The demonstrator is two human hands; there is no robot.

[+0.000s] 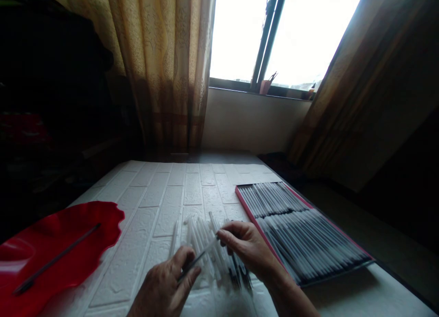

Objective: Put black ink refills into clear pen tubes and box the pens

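My left hand (166, 280) is closed around the lower, darker part of a slim clear-barrelled pen (206, 249), held slantwise above the table. The fingers of my right hand (248, 248) pinch its upper end. Beneath and between the hands lies a loose pile of clear white tubes (199, 232), partly hidden by the fingers. Several dark-tipped pieces (236, 271) lie beside my right wrist. To the right, a shallow red-edged box (244, 203) holds many similar pens (305, 239) packed side by side in two rows.
A red scalloped dish (106, 248) sits at the left with one dark pen (58, 257) lying across it. The table (144, 225) has a white brick-patterned cover. Behind it are curtains (164, 70) and a bright window, with a small pot (265, 86) on its sill.
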